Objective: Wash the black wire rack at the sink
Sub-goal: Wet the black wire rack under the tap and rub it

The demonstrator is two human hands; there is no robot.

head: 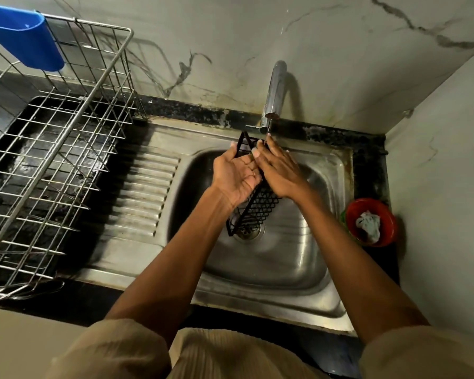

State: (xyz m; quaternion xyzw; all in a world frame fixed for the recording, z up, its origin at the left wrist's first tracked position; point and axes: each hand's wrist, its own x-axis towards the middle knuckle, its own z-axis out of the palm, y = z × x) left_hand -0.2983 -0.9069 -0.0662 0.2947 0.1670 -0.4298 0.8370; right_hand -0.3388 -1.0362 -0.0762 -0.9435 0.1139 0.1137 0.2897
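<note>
head cam | looks steeply down | close above sink [326, 269]

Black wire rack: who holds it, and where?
Both hands: left hand grips the black wire rack along its upper frame; right hand lies against its upper right side.
</note>
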